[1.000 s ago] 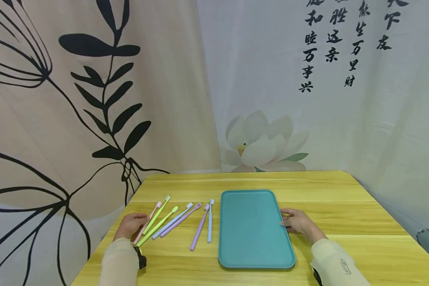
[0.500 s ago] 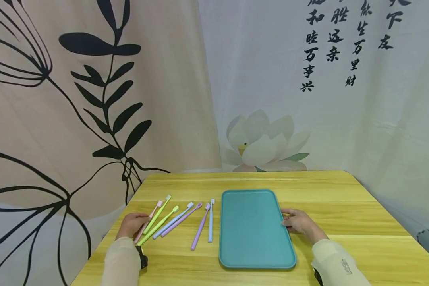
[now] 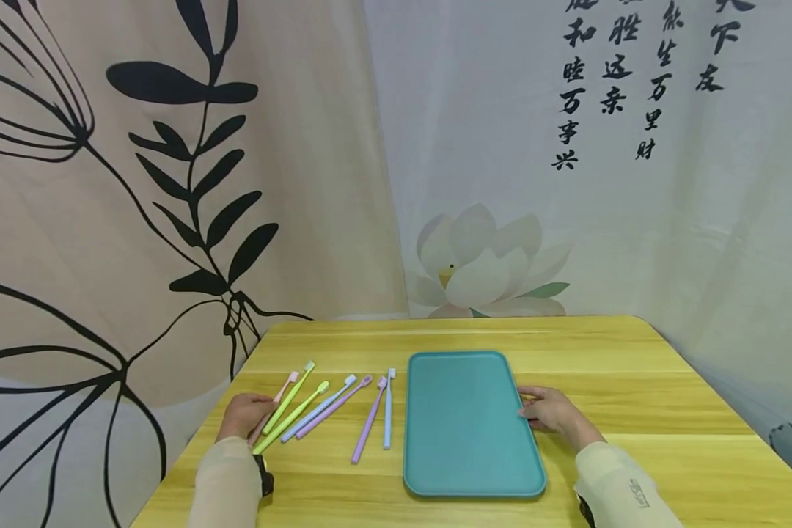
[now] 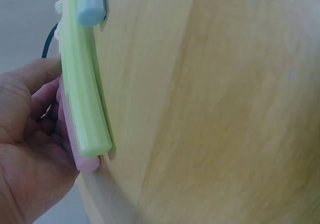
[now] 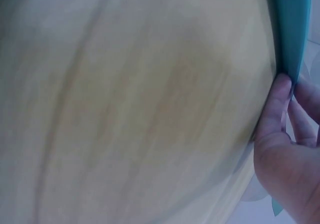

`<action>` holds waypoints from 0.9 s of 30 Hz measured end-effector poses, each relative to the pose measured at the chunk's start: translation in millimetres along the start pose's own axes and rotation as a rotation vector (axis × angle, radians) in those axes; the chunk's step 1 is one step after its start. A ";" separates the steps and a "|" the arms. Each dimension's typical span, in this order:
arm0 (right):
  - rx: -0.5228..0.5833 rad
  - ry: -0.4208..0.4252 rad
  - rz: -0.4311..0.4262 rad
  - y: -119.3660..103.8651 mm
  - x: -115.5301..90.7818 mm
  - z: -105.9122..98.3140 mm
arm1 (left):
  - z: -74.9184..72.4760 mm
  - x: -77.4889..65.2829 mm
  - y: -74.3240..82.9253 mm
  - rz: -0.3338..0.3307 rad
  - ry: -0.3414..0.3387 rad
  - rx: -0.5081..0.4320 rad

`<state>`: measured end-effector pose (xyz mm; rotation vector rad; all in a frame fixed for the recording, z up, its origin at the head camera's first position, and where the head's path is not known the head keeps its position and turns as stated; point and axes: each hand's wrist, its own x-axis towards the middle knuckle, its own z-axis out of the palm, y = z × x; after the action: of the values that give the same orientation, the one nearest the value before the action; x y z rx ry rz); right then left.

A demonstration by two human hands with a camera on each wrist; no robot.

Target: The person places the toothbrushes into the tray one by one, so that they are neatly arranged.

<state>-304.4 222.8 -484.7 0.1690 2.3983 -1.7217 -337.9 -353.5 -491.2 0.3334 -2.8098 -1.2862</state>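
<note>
My left hand (image 3: 246, 415) is at a pink toothbrush (image 3: 287, 384), fingertips at its handle, which lies against a green toothbrush (image 4: 82, 89). In the left wrist view the fingers bend in behind the pink handle (image 4: 86, 162); I cannot tell whether they grip it. A second green toothbrush (image 3: 290, 397), two blue ones and two purple ones lie to the right, heads pointing away. My right hand (image 3: 554, 416) holds the right edge of a teal rectangular tray (image 3: 468, 425), thumb and finger on either side of its rim (image 5: 295, 44) in the right wrist view.
The tray and brushes lie on a wooden table (image 3: 633, 381). A wall cloth (image 3: 330, 183) printed with dark plants, a lotus and characters hangs behind it. One blue toothbrush (image 3: 388, 411) lies close to the tray's left edge.
My left hand has shifted very slightly to the right at the pink toothbrush. The right hand and the tray stay in place; the head view sways a little.
</note>
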 end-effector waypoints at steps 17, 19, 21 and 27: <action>0.005 0.012 0.011 0.1 -0.2 0.5 | -9.7 -2.1 6.7 0.056 0.012 0.107; 0.005 0.016 0.011 0.1 -0.4 0.9 | -11.6 -3.3 9.7 0.067 0.023 0.101; 0.003 0.017 0.007 -0.3 -0.6 1.1 | -13.0 -4.7 14.3 0.065 0.030 0.090; 0.005 0.016 -0.001 -0.8 -0.9 1.6 | -12.2 -4.8 35.1 0.062 0.031 0.025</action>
<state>-303.5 221.0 -484.3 0.1832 2.4062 -1.7339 -338.1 -339.3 -456.6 0.2631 -2.7892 -1.2235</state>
